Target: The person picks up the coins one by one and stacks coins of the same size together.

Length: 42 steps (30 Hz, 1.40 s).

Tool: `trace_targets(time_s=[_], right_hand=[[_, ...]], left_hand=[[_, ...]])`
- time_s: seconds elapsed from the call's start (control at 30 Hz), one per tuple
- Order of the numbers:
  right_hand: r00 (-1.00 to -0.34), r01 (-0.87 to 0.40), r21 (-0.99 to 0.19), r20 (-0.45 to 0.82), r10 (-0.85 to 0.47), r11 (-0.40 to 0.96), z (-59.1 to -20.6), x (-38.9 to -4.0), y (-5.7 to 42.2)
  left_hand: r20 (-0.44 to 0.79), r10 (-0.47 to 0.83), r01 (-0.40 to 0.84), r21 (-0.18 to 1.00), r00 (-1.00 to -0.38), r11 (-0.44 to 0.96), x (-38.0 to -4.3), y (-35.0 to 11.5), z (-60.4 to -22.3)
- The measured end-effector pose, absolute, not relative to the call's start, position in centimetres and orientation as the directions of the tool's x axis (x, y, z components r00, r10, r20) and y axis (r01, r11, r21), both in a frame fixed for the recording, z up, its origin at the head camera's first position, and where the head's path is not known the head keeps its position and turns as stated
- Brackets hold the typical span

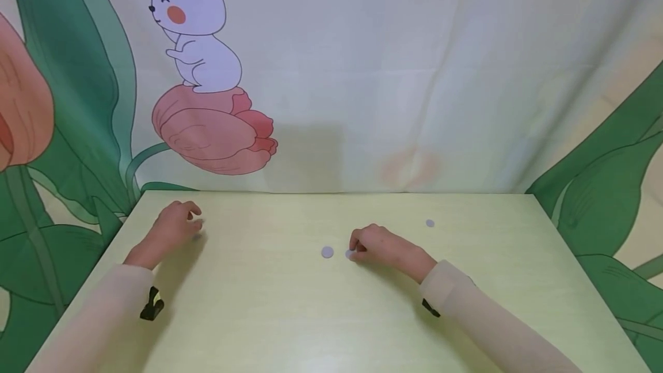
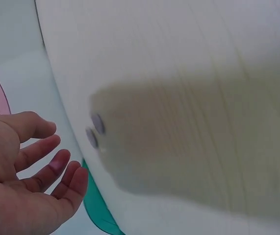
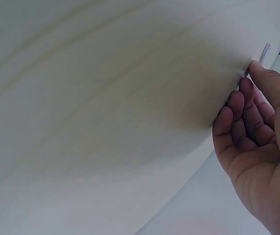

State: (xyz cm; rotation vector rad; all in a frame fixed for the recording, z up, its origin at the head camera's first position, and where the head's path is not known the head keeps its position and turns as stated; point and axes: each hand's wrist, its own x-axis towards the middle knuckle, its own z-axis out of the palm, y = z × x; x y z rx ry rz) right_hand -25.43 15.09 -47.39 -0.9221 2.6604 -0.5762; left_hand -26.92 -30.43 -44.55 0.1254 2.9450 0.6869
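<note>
My right hand (image 1: 385, 246) is down at the tabletop, right of the middle, pinching a small grey disc (image 1: 349, 254) between thumb and fingers. In the right wrist view only a thin edge of that disc shows at the fingertips. Just left of it in the head view lies a second grey disc (image 1: 327, 252), flat and apart. Over the table's left side hovers my left hand (image 1: 171, 226), its fingers loosely bent around nothing. Below and beside it, the left wrist view has two discs close together, an upper disc (image 2: 98, 123) and a lower disc (image 2: 91, 138).
Another grey disc (image 1: 430, 223) lies farther back, to the right of my right hand. The pale yellow table (image 1: 269, 315) ends at the back against a hanging cloth (image 1: 362, 73) printed with a rabbit and tulips.
</note>
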Motion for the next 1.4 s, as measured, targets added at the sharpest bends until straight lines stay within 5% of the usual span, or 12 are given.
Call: trace_targets(time_s=[0.2, 0.77, 1.4], right_hand=[[-0.759, -0.534, -0.450, -0.117, -0.640, 0.716, -47.4, -25.5, 15.2], [-0.747, -0.551, -0.437, -0.122, -0.653, 0.711, -47.9, -25.6, 15.2], [-0.773, -0.500, -0.432, -0.167, -0.612, 0.750, -47.0, -25.4, 14.7]], left_hand=[[-0.188, 0.070, -0.018, 0.431, -0.980, 0.902, -28.2, -31.7, -45.6], [-0.193, 0.073, -0.015, 0.421, -0.979, 0.907, -28.9, -32.2, -46.6], [-0.241, 0.079, -0.074, 0.567, -0.967, 0.820, -29.8, -35.8, -47.6]])
